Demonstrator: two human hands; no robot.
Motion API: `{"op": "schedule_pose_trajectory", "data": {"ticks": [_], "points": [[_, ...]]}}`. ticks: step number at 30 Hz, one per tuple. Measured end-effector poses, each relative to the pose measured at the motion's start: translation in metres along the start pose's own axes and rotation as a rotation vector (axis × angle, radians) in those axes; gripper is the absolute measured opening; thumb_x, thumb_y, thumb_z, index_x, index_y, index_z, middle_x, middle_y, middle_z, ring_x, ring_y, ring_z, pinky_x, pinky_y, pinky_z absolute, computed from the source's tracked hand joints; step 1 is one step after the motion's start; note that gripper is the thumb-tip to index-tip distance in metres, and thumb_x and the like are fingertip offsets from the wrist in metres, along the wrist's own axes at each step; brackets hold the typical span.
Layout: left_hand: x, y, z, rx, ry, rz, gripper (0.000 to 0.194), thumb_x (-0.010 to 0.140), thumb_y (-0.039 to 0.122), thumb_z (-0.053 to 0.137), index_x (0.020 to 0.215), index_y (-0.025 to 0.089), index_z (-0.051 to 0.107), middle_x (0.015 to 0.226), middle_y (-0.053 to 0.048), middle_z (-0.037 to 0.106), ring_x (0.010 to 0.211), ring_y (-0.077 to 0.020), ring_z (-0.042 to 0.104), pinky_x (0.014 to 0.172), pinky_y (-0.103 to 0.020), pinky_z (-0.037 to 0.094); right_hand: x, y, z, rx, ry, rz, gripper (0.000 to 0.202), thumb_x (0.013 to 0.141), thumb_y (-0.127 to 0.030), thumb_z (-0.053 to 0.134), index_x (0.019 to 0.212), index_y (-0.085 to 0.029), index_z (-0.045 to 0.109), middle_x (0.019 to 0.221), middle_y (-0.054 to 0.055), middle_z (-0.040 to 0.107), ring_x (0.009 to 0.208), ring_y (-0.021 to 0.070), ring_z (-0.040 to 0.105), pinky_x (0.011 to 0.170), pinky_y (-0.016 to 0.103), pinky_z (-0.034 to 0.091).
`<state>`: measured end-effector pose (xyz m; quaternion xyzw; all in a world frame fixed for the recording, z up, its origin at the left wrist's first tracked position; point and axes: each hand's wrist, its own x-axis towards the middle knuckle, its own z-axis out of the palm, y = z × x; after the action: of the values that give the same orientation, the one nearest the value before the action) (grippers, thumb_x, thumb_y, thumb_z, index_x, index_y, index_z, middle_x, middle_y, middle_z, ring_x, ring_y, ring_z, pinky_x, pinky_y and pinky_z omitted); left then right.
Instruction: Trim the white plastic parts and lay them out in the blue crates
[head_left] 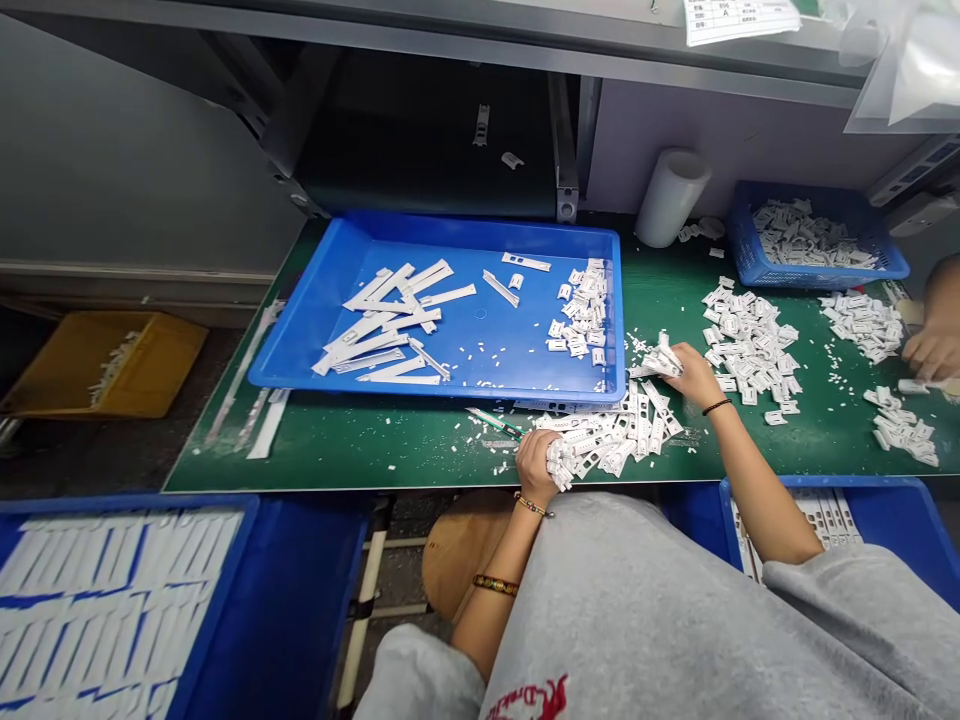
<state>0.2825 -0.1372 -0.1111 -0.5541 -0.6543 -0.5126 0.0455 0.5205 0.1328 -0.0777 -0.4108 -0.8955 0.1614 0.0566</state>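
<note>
My left hand (535, 466) is at the table's front edge, its fingers curled round a bunch of small white plastic parts (559, 462). Farther right, my right hand (694, 377) grips a few more white plastic pieces (660, 358) beside the tray's right corner. Between the two hands spreads a loose pile of flat, slotted white strips (609, 436). A thin green tool (496, 422), perhaps a knife, lies just beyond my left hand. The large blue tray (480, 385) holds long white strips (375, 325) on its left and small white clips (581, 315) on its right.
Heaps of white clips (752, 345) lie to the right, near a blue basket (817, 275) full of them. A co-worker's hand (934, 350) is at the far right. A white roll (673, 198) stands behind. A conveyor belt (427, 150) ends above the tray. Blue bins (251, 560) flank me below.
</note>
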Motion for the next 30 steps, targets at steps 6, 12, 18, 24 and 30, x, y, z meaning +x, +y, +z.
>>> {"op": "schedule_pose_trajectory", "data": {"ticks": [6,12,18,24,30], "points": [[-0.001,-0.001,0.001,0.015,0.000,-0.003,0.007,0.085,0.024,0.057,0.089,0.019,0.061,0.080,-0.005,0.067,0.073,-0.0202,0.064,0.070,-0.034,0.049,0.014,-0.011,0.003,-0.090,-0.160,-0.127,0.027,0.088,-0.028,0.062,0.113,-0.018,0.061,0.113,0.009,0.064,0.107,0.0252,0.058,0.093,0.042,0.046],[-0.001,-0.001,0.001,0.018,0.003,0.010,0.007,0.086,0.024,0.057,0.090,0.019,0.060,0.080,-0.005,0.068,0.073,-0.0202,0.064,0.070,-0.033,0.049,0.009,-0.009,-0.007,-0.212,-0.254,-0.103,0.032,0.093,-0.042,0.063,0.112,-0.016,0.062,0.117,0.008,0.062,0.108,0.0234,0.059,0.094,0.045,0.049],[-0.001,-0.001,0.000,0.033,-0.010,0.008,0.009,0.087,0.025,0.055,0.089,0.019,0.061,0.080,-0.006,0.067,0.072,-0.0202,0.064,0.069,-0.034,0.049,0.003,0.003,-0.022,-0.289,-0.341,0.037,0.038,0.095,-0.045,0.060,0.122,-0.017,0.058,0.113,0.008,0.064,0.093,0.0193,0.063,0.083,0.039,0.054],[0.000,0.000,0.000,0.044,-0.011,0.010,0.011,0.088,0.028,0.054,0.088,0.019,0.061,0.079,-0.006,0.068,0.072,-0.0203,0.064,0.069,-0.034,0.049,0.004,0.013,-0.033,-0.298,-0.434,0.155,0.033,0.096,-0.044,0.060,0.116,-0.017,0.062,0.109,0.007,0.066,0.091,0.0175,0.065,0.081,0.037,0.056],[0.001,0.000,0.000,0.040,-0.013,0.012,0.011,0.088,0.027,0.054,0.089,0.019,0.061,0.079,-0.006,0.068,0.071,-0.0201,0.064,0.069,-0.034,0.049,0.003,0.013,-0.050,-0.386,-0.410,0.232,0.034,0.093,-0.043,0.065,0.113,-0.016,0.063,0.105,0.008,0.067,0.092,0.0194,0.065,0.082,0.040,0.055]]}}
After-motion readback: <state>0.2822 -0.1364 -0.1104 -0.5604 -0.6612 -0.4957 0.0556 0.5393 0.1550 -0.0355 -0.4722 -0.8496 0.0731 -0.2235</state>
